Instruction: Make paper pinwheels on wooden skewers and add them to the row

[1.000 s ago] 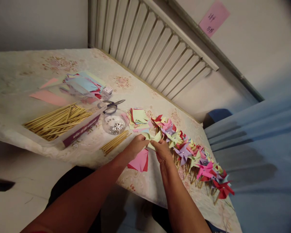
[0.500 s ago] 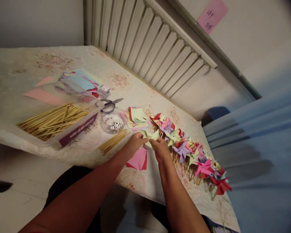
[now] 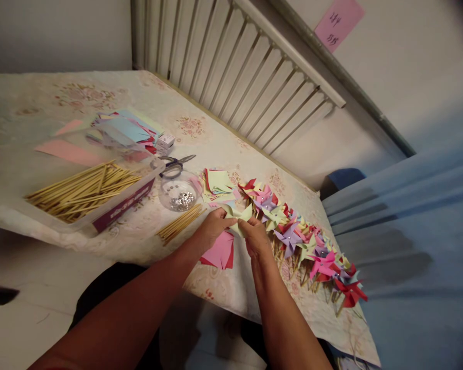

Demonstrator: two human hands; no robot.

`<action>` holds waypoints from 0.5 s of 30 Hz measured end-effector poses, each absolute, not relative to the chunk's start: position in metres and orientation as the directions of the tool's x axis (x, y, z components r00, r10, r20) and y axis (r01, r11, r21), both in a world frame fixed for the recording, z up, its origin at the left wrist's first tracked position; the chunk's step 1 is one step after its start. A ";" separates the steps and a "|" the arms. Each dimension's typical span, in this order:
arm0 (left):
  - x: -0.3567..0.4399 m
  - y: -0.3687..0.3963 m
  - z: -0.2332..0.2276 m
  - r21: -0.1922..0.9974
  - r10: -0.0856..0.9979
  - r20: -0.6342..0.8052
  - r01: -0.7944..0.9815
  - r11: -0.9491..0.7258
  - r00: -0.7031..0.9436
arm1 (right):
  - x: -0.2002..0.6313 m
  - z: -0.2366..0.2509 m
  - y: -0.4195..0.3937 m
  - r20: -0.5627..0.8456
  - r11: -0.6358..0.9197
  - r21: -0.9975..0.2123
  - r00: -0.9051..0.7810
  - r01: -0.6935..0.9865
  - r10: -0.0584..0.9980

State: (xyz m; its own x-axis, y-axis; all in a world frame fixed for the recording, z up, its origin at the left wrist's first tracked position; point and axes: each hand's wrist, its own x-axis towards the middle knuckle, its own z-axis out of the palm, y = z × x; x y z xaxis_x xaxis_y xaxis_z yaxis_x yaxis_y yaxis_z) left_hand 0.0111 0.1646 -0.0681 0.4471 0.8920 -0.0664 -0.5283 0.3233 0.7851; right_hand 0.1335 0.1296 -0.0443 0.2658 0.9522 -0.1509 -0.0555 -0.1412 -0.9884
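Note:
Between my two hands is a pale green paper pinwheel (image 3: 239, 212), its corners folded in toward the middle. My left hand (image 3: 215, 226) pinches its left side, with the thumb at the centre. From the other side my right hand (image 3: 253, 232) pinches it too, thumb and fingers close to the same spot. Pink and red cut paper squares (image 3: 219, 252) lie on the table just below the hands. Beside my left hand is a small bundle of thin wooden sticks (image 3: 180, 224). A round clear dish (image 3: 179, 192) of shiny metal fasteners stands behind those sticks.
Finished pinwheels (image 3: 291, 237) on sticks lie in a long row at the right. Stacked paper squares (image 3: 218, 183) sit behind my hands. Scissors (image 3: 176, 166), a small box (image 3: 165, 143), paper sheets (image 3: 125, 127) and a plastic bin (image 3: 125, 203) full of sticks occupy the left.
Both hands stay at nearly the same place, still pinching the green paper at its middle. The view has shifted very slightly.

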 end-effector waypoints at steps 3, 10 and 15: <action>0.010 0.164 -0.066 0.777 0.892 -0.056 -0.541 0.322 0.450 | 0.135 -0.042 0.128 -0.150 -0.140 -0.989 0.270 -0.056 0.951; 0.005 0.165 -0.061 0.710 0.892 -0.107 -0.595 0.377 0.438 | 0.150 -0.044 0.113 -0.131 -0.103 -0.991 0.477 -0.083 0.869; 0.007 0.168 -0.063 0.692 0.908 -0.113 -0.624 0.363 0.403 | 0.169 -0.073 0.088 -0.021 -0.138 -0.976 0.555 0.170 0.832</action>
